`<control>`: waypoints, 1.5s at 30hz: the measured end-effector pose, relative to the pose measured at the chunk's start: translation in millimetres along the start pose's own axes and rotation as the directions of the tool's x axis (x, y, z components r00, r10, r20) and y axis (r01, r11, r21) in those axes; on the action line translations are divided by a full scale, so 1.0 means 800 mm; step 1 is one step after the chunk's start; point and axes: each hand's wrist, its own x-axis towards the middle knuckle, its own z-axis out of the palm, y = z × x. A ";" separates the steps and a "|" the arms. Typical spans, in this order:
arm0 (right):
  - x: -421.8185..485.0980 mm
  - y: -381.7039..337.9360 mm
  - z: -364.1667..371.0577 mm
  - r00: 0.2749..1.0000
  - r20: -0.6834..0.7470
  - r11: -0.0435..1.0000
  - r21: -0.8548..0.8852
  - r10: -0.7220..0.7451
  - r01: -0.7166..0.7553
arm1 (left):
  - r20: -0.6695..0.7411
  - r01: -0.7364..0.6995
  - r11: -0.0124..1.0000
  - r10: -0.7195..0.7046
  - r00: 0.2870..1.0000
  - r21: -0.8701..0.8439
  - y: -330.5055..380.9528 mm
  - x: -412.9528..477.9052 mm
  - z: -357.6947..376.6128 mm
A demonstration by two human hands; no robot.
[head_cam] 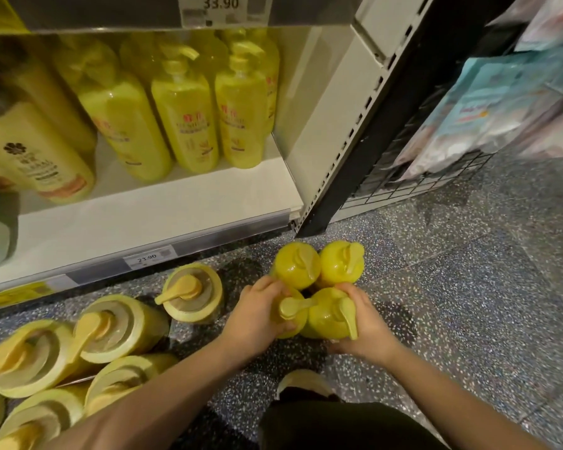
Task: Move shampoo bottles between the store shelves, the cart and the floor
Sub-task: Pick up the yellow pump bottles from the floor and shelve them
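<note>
Several bright yellow pump shampoo bottles stand upright in a tight cluster on the speckled floor (468,287). My left hand (257,316) grips the near-left bottle (291,315) of the cluster. My right hand (368,332) wraps around the near-right bottle (329,316). Two more bottles (296,264) (340,261) stand just behind, touching them. On the bottom shelf (163,203) more bright yellow bottles (182,108) stand in rows at the back.
Several pale yellow pump bottles (117,326) stand on the floor at the lower left, one (192,293) apart near the shelf edge. A cream bottle (36,151) sits on the shelf's left. A black wire rack (436,177) with packaged goods stands right. My knee (322,423) is below.
</note>
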 end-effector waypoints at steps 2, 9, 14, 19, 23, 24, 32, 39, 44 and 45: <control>-0.004 -0.002 -0.023 0.997 0.081 0.991 -0.128 -0.018 0.029 | 0.056 0.015 1.000 -0.014 0.998 -0.027 -0.001 -0.006 -0.009; -0.035 -0.079 -0.127 0.973 -0.136 0.947 -0.289 -0.185 0.139 | 0.009 0.015 0.999 -0.015 1.000 0.030 -0.007 -0.067 -0.092; -0.015 -0.186 -0.109 0.914 -0.058 0.900 -0.208 -0.402 0.383 | -0.193 0.073 0.997 -0.070 0.979 0.011 -0.022 -0.106 -0.165; 0.045 -0.251 -0.032 0.846 0.136 0.844 -0.092 -0.515 0.529 | -0.338 0.222 0.974 -0.192 0.921 0.050 -0.062 -0.152 -0.218; 0.098 -0.250 0.032 0.843 0.396 0.858 -0.209 -0.365 0.469 | -0.336 0.413 0.901 -0.352 0.874 0.130 -0.127 -0.186 -0.219; 0.108 -0.246 0.046 0.842 0.433 0.853 -0.252 -0.323 0.457 | -0.343 0.442 0.883 -0.370 0.864 0.160 -0.144 -0.194 -0.214; 0.135 -0.220 0.110 0.855 0.410 0.909 -0.128 -0.316 0.397 | -0.230 0.431 0.715 -0.366 0.902 0.551 -0.185 -0.216 -0.203; 0.144 -0.214 0.122 0.858 0.365 0.922 0.001 -0.360 0.387 | -0.102 0.265 0.454 -0.352 0.930 0.850 -0.171 -0.178 -0.216; 0.144 -0.223 0.119 0.839 0.348 0.887 -0.041 -0.418 0.459 | -0.031 0.194 0.486 -0.323 0.946 0.852 -0.159 -0.152 -0.201; 0.144 -0.226 0.120 0.834 0.350 0.882 -0.045 -0.426 0.470 | -0.023 0.201 0.514 -0.331 0.943 0.834 -0.160 -0.148 -0.199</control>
